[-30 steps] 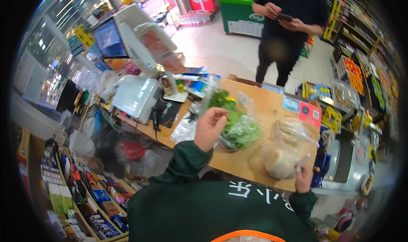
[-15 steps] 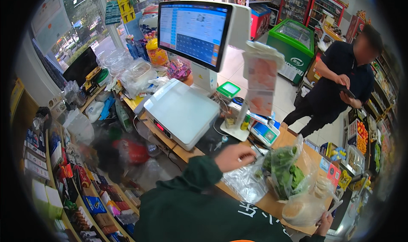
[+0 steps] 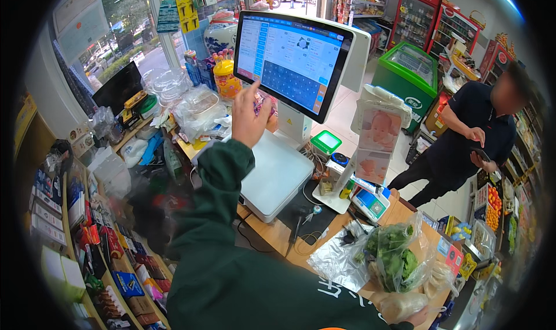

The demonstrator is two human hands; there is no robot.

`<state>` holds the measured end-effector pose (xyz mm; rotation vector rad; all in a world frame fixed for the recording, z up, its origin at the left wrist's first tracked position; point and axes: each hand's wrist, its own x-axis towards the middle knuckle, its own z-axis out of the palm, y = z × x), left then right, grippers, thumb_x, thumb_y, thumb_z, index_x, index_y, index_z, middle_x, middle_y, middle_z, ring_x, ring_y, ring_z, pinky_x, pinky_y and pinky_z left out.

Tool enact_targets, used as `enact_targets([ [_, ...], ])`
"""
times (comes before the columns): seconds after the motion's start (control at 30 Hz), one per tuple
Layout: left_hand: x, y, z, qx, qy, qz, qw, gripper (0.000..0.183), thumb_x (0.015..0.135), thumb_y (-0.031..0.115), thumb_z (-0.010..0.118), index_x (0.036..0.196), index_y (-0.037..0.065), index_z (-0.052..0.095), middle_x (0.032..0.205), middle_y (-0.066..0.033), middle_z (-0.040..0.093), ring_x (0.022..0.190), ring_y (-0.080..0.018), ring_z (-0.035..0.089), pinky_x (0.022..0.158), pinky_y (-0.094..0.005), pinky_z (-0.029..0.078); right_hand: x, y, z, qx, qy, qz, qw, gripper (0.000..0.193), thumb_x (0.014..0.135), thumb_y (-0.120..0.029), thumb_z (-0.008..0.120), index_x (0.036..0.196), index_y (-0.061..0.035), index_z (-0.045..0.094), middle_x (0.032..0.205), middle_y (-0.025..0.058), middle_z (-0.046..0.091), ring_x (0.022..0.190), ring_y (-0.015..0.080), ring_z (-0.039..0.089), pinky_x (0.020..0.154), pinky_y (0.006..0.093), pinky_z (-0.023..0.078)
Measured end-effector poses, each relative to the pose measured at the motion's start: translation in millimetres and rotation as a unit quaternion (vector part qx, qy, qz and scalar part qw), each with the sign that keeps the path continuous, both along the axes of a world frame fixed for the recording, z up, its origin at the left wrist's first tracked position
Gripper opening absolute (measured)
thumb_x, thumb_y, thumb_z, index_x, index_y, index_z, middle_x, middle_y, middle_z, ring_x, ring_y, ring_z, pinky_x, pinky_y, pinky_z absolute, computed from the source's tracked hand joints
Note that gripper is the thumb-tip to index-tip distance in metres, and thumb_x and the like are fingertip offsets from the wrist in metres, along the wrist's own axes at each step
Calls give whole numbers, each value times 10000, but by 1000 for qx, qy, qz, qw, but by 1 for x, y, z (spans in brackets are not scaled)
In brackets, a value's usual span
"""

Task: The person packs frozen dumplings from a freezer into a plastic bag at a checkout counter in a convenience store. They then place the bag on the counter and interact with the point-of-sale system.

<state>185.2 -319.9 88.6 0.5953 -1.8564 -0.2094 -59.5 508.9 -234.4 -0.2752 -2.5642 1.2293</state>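
My left hand [image 3: 251, 114] is raised to the lower left of the tilted touchscreen monitor [image 3: 292, 61]. Its index finger is stretched out at the screen's lower edge, other fingers loosely apart, holding nothing. Beneath it lies the white flat plate of a counter scale [image 3: 277, 176]. At the lower right, my right hand [image 3: 418, 316] is against a clear plastic bag with something pale and rounded [image 3: 402, 307]; its fingers are mostly hidden. Beside that stands a clear bag of leafy green vegetables [image 3: 399, 257], with another bag of pale contents [image 3: 440, 279] to its right.
Crumpled silvery plastic [image 3: 339, 260] lies on the wooden counter [image 3: 301, 252]. Past it are a card stand [image 3: 373, 139] and a small payment device [image 3: 370, 204]. Across the counter a person [image 3: 478, 133] holds a phone. Shelves of packets [image 3: 124, 283] stand at the left.
My left hand has risen from beside the greens to the monitor. The right hand and the pale item's bag have shifted left and nearer to me. My view has turned slightly.
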Motion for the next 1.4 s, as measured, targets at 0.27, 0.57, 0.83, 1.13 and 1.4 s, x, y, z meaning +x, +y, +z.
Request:
enact_targets([
  [0.27,-30,-73,35,8,-54,94,994,584,922,400,513,1423,128,390,1390,-318,294,1295,-459,278,1080,-518,212,23,-43,22,-37,61,-13,997,397,941,-292,483,968,80,620,885,218,645,789,328,615,720,409,494],
  [0.57,-52,-116,42,2,-14,66,998,594,916,400,521,1431,139,381,1422,-345,215,1301,-477,248,1078,-524,232,11,-23,0,-151,48,-120,980,486,929,-355,527,982,123,596,972,240,645,855,334,621,785,391,492],
  [0.83,-62,-129,49,2,-36,61,998,580,919,387,524,1428,147,385,1428,-326,226,1316,-469,236,1072,-522,249,19,-9,-13,-105,49,-126,985,493,924,-342,524,1059,126,594,1037,239,635,930,317,595,860,382,459],
  [1.13,-32,-87,23,-81,1,9,997,507,912,288,543,1384,124,455,1442,-293,230,1315,-445,241,1069,-515,250,54,-48,20,-108,0,-189,976,582,925,-408,498,1146,125,568,1116,227,618,979,323,582,887,372,448],
  [1.4,-34,-64,-9,-59,-50,-23,997,490,914,284,537,1369,113,475,1436,-288,233,1305,-445,250,1062,-529,253,65,-68,34,-97,-7,-203,974,623,905,-457,515,1098,131,585,1067,244,626,949,331,594,867,391,461],
])
